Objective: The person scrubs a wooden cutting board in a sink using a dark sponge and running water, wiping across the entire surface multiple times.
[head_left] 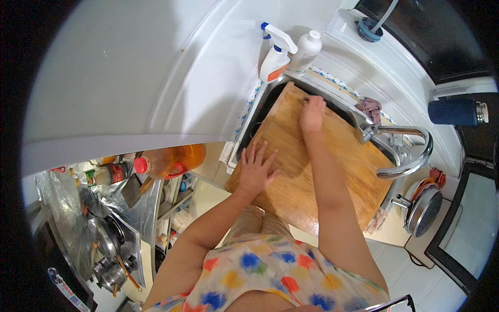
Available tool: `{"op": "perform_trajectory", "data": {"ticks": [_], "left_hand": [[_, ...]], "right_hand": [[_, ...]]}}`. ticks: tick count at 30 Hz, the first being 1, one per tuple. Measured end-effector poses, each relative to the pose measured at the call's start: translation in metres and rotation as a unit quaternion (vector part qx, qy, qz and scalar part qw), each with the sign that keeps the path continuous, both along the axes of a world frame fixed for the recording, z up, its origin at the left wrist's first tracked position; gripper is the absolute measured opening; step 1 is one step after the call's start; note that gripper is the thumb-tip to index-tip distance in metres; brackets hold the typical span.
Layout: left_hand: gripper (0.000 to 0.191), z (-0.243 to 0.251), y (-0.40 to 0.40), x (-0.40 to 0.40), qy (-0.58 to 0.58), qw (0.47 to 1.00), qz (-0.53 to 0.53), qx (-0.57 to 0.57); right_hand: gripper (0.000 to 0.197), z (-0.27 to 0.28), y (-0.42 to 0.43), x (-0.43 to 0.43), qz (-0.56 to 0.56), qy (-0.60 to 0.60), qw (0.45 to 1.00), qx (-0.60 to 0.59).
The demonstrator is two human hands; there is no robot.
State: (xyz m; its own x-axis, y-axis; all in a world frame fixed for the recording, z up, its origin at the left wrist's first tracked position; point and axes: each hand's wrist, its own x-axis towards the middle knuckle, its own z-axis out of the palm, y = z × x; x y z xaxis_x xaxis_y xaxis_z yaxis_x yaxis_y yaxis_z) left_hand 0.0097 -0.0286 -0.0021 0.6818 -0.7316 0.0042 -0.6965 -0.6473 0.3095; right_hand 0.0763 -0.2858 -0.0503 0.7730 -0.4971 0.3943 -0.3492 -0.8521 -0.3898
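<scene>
A large wooden cutting board (288, 156) lies across the stainless steel sink (269, 95) in front of me and covers most of it. My left hand (255, 169) rests flat on the board's left side, fingers spread, holding nothing. Farther up, near the board's far corner, my right hand (313, 113) presses down with curled fingers. A small dark spot shows at its fingertips; whether it is something held or a mark on the board, I cannot tell. A darker, damp-looking patch spreads over the wood between my hands.
A chrome faucet (405, 156) arches over the board's right side. Behind the sink stand a spray bottle (275, 58) and a white bottle (308, 52); a cloth (370, 109) lies nearby. Left is a large oil jug (175, 160); right are stacked pans (425, 210).
</scene>
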Motion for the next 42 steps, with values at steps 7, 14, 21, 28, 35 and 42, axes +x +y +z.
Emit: {"op": "perform_trajectory", "data": {"ticks": [7, 14, 21, 28, 35, 42], "left_hand": [[0.063, -0.001, 0.012, -0.001, 0.023, 0.999, 0.019, 0.013], [0.067, 0.000, 0.009, -0.001, 0.001, 1.000, 0.006, 0.009], [0.060, -0.003, 0.009, -0.002, -0.004, 1.000, 0.004, -0.017], [0.068, 0.010, 0.003, 0.001, 0.051, 0.994, 0.092, -0.020], [0.069, -0.003, -0.004, 0.006, 0.047, 0.985, 0.166, -0.024], [0.072, 0.005, 0.013, -0.046, 0.085, 0.982, 0.167, 0.003]], "right_hand": [[0.018, 0.001, 0.072, -0.042, 0.287, 0.041, 0.948, 0.128], [0.013, 0.018, 0.007, 0.006, 0.018, -0.018, 0.998, 0.052], [0.020, -0.012, 0.087, 0.001, 0.240, 0.003, 0.971, 0.003], [0.022, 0.019, 0.044, -0.112, 0.203, 0.053, 0.973, 0.100], [0.025, 0.018, 0.020, -0.191, 0.104, 0.051, 0.990, 0.083], [0.023, 0.018, -0.020, -0.261, 0.001, 0.047, 0.998, 0.048]]}}
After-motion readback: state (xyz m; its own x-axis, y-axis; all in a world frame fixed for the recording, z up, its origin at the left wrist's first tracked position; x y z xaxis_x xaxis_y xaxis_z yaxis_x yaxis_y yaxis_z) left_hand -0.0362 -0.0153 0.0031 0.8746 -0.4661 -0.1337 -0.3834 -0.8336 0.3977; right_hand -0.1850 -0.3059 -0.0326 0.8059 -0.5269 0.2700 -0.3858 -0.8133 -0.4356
